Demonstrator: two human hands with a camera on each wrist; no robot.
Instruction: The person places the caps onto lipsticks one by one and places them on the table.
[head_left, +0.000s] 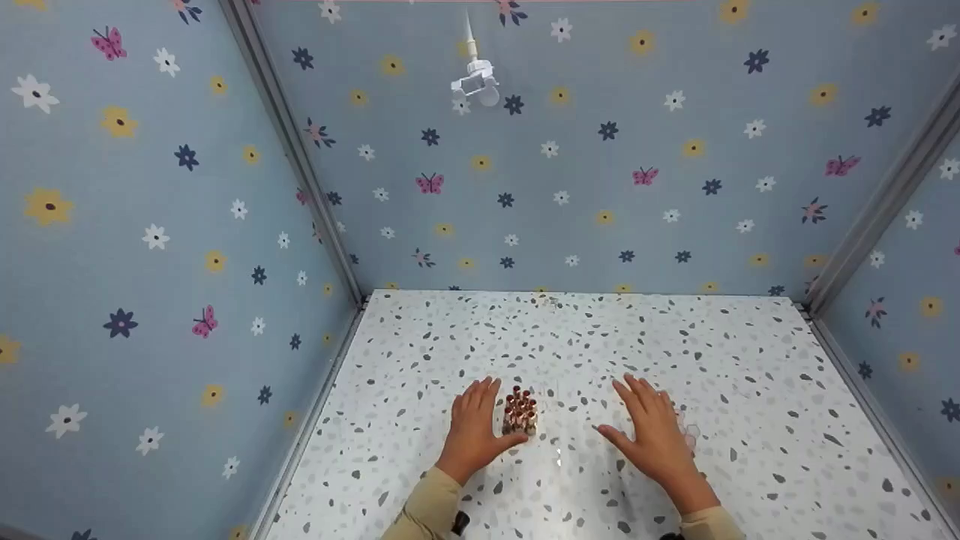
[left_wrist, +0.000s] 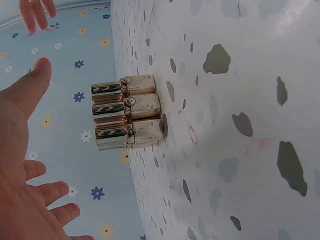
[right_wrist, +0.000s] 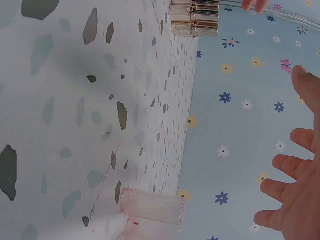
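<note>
A tight cluster of shiny rose-gold and clear tubes [head_left: 520, 411] with metallic tops stands upright on the speckled tabletop; they look like small cosmetic tubes. Just left of it is my left hand [head_left: 474, 429], fingers straight and thumb spread near the cluster's front edge. In the left wrist view the tubes [left_wrist: 127, 112] stand apart from the palm. My right hand [head_left: 651, 435] hovers further right, fingers spread and holding nothing. Close by its outer side lie clear pinkish plastic pieces [head_left: 691, 435], partly hidden by the hand; the right wrist view shows these pieces [right_wrist: 152, 207] as box-like.
The white speckled table [head_left: 600, 337] is bounded by flower-patterned walls [head_left: 555, 150] at the back and both sides, with grey metal posts [head_left: 300, 157] in the corners. A white bracket [head_left: 476, 79] is on the back wall.
</note>
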